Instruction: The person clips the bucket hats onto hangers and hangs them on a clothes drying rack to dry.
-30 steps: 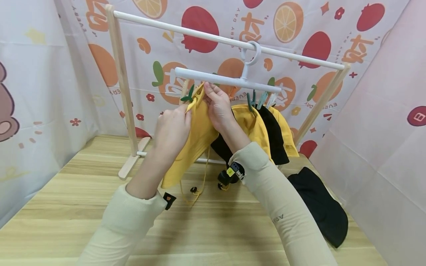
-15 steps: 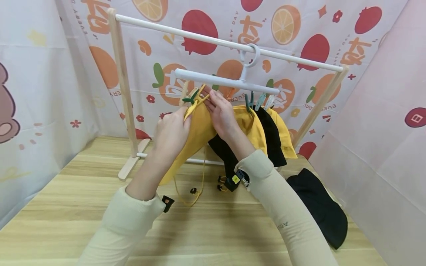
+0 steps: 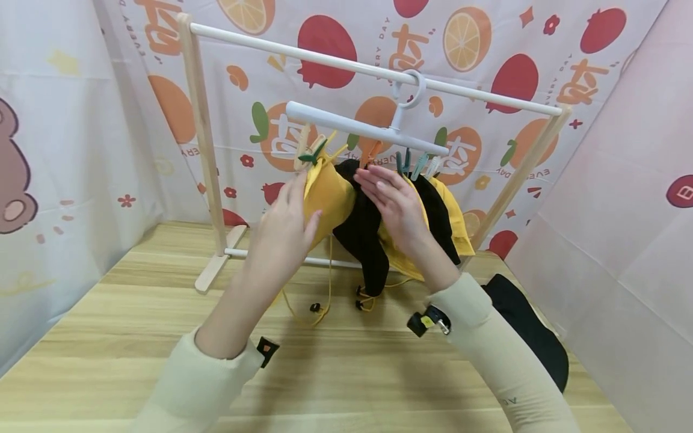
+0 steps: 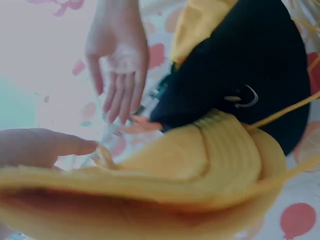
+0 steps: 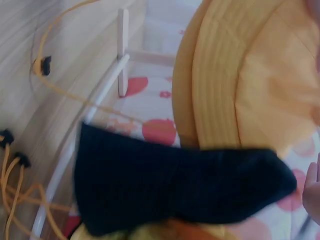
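Note:
My left hand (image 3: 284, 225) lies along the near side of a yellow bucket hat (image 3: 331, 201), thumb spread away from the fingers. A green clothespin (image 3: 313, 156) pinches the hat's top edge below the white hanger (image 3: 352, 125). My right hand (image 3: 397, 207) holds nothing, its fingers extended and side by side. It overlaps the black hat (image 3: 370, 240) and sits just under an orange clothespin (image 3: 370, 155). In the left wrist view the yellow hat (image 4: 165, 170) fills the foreground, with my left thumb (image 4: 60, 144) over its edge.
Further right on the hanger hang another black hat (image 3: 441, 216) and a yellow hat (image 3: 457, 219), below teal clothespins (image 3: 419, 165). The hanger hooks onto a wooden rack (image 3: 325, 59). A black hat (image 3: 527, 325) lies on the table (image 3: 346, 373) at right. Yellow cords (image 3: 329, 282) dangle.
My right hand has let go of the yellow hat's cord and moved right and down. My left hand has loosened from pinching to fingers spread. The yellow hat now hangs from the hanger.

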The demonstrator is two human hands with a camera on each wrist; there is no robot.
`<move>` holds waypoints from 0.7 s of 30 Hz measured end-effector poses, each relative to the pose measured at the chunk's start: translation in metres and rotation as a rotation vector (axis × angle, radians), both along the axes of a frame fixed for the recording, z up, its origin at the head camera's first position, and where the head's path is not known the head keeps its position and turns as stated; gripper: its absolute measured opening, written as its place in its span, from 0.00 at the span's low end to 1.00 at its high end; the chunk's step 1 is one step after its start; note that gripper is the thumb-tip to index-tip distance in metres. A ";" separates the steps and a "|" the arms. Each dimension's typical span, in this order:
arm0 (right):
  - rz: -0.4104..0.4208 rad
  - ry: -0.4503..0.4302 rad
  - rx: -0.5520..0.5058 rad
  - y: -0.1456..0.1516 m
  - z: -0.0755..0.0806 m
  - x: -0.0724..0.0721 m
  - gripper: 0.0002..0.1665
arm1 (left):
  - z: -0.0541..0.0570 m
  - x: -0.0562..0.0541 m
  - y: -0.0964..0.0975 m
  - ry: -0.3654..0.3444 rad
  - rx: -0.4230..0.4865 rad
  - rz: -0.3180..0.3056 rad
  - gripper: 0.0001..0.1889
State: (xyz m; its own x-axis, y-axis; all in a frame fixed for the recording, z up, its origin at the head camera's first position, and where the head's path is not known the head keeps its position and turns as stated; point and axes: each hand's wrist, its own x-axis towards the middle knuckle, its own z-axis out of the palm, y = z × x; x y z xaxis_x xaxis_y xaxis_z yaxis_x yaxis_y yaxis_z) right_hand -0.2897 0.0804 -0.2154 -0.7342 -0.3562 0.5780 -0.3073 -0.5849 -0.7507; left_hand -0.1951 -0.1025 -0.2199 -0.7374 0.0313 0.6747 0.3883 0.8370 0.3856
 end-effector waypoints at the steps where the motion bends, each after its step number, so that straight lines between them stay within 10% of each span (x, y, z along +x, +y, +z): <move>1: -0.004 -0.002 -0.021 0.007 -0.001 0.001 0.17 | -0.001 0.004 0.001 0.011 -0.018 -0.009 0.33; 8: -0.044 -0.010 -0.220 0.067 -0.004 0.008 0.15 | -0.005 0.024 0.005 0.224 -0.157 -0.037 0.35; 12: -0.204 -0.042 -0.214 0.107 -0.013 0.011 0.12 | -0.014 0.023 0.014 0.368 -0.206 -0.160 0.29; 17: -0.443 -0.282 -0.310 0.158 -0.033 0.013 0.09 | -0.038 0.013 0.040 0.430 -0.223 -0.357 0.25; 21: -0.591 -0.538 -0.498 0.202 -0.054 0.025 0.09 | -0.057 0.009 0.062 0.417 -0.311 -0.374 0.22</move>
